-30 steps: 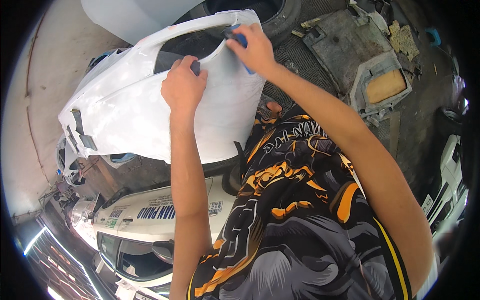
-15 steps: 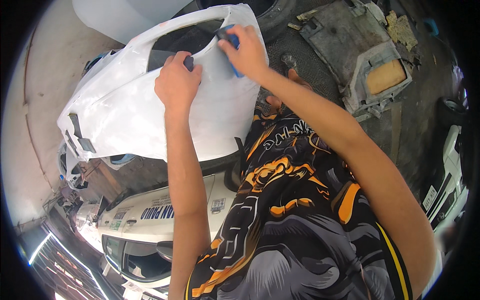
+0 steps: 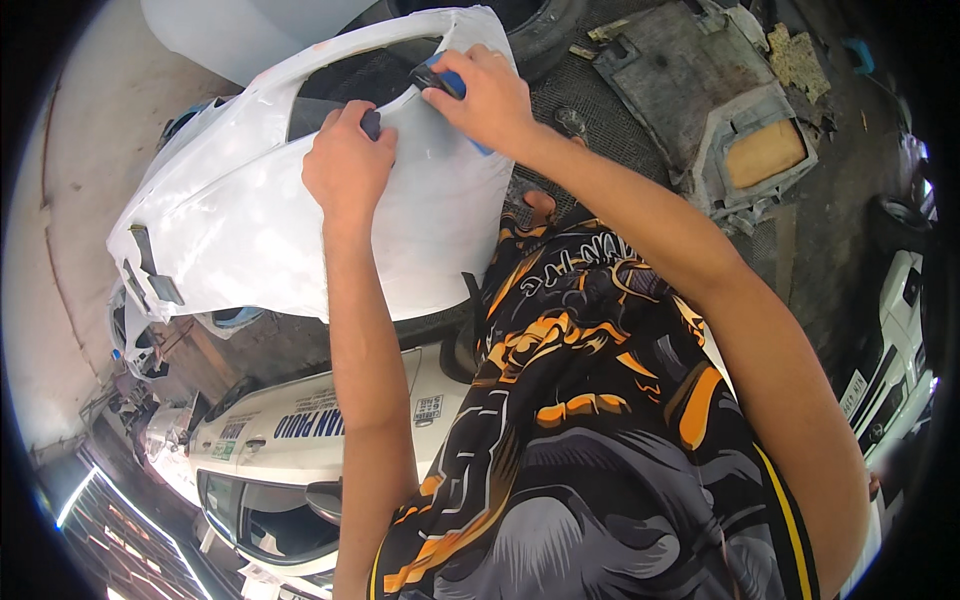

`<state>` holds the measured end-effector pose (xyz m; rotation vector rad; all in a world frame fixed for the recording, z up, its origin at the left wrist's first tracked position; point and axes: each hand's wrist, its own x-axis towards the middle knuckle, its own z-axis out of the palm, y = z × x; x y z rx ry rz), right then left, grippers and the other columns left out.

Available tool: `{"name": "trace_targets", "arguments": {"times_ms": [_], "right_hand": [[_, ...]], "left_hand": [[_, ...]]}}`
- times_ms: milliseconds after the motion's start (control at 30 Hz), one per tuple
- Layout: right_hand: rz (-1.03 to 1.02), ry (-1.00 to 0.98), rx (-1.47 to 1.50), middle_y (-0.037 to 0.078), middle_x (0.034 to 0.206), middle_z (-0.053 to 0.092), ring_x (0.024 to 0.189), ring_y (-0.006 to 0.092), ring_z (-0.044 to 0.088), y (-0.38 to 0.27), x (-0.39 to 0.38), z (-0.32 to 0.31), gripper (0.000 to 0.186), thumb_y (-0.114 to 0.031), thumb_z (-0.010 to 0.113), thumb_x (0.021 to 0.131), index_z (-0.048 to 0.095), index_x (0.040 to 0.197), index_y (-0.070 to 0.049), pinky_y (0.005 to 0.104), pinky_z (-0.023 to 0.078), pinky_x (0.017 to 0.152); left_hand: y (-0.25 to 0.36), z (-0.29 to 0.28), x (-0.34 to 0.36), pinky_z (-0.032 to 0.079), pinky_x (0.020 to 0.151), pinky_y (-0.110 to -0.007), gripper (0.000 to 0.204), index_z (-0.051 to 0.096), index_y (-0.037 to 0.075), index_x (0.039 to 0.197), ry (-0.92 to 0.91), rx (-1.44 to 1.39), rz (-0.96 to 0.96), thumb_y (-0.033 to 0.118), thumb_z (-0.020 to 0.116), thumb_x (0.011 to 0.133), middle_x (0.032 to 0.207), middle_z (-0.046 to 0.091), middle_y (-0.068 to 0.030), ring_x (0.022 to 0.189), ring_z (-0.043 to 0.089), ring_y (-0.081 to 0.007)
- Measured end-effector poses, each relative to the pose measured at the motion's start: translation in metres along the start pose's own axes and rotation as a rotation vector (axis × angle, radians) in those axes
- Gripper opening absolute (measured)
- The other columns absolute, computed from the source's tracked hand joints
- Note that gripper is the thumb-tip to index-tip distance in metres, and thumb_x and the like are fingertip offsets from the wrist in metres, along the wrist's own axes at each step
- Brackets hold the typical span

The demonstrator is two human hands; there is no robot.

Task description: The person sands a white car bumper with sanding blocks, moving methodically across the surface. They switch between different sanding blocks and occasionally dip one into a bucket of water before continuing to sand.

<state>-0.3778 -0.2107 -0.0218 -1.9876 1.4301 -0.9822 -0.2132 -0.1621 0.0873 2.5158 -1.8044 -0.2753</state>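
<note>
A white car body panel [image 3: 250,230] with a window opening [image 3: 370,75] lies in front of me at the upper left. Its surface looks patchy and unpolished. My left hand [image 3: 348,165] rests on it below the opening, fingers closed round a small dark grey block [image 3: 371,124]. Beside the opening's right corner, my right hand [image 3: 488,98] grips a long blue sanding block [image 3: 452,80] with a black end [image 3: 428,77]. Most of that block is under my palm, and a blue bit shows below the hand.
A white car [image 3: 290,440] stands close on the left. A tyre [image 3: 540,40] lies behind the panel. Right of it, a worn grey trim panel [image 3: 690,90] lies on the dark floor. Another white vehicle [image 3: 895,340] is at the far right, beside a pale wall-side tyre [image 3: 905,215].
My right hand has shifted slightly left with the blue block, whose black end now shows more beside the window opening. My left hand keeps its place on the panel. The whole view has shifted slightly.
</note>
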Motion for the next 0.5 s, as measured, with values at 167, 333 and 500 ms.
{"name": "trace_targets", "arguments": {"times_ms": [167, 333, 500], "right_hand": [[0.092, -0.037, -0.108, 0.009, 0.098, 0.066, 0.103, 0.0322, 0.065, 0.015, 0.030, 0.003, 0.035, -0.047, 0.076, 0.083, 0.074, 0.107, -0.022, 0.0442, 0.054, 0.087], [0.079, -0.048, -0.091, 0.010, 0.101, 0.066, 0.104, 0.0327, 0.064, 0.020, 0.037, -0.004, 0.033, -0.044, 0.078, 0.079, 0.074, 0.106, -0.025, 0.0456, 0.055, 0.084], [0.087, -0.256, -0.099, 0.007, 0.118, 0.068, 0.115, 0.0296, 0.063, -0.004, 0.029, -0.018, 0.039, -0.049, 0.079, 0.079, 0.075, 0.109, -0.024, 0.0465, 0.054, 0.093]], "left_hand": [[-0.002, -0.001, 0.001, 0.056, 0.082, -0.042, 0.036, 0.074, 0.019, 0.114, -0.002, 0.011, 0.006, 0.032, 0.078, 0.080, 0.110, 0.074, -0.0032, 0.099, 0.071, -0.0290], [-0.002, 0.000, -0.001, 0.056, 0.083, -0.041, 0.038, 0.073, 0.019, 0.115, -0.023, 0.025, -0.016, 0.033, 0.078, 0.080, 0.114, 0.073, -0.0035, 0.102, 0.071, -0.0287], [-0.002, 0.000, 0.001, 0.055, 0.085, -0.042, 0.039, 0.073, 0.019, 0.117, -0.015, 0.008, -0.004, 0.033, 0.077, 0.080, 0.116, 0.073, -0.0033, 0.104, 0.071, -0.0292]]}}
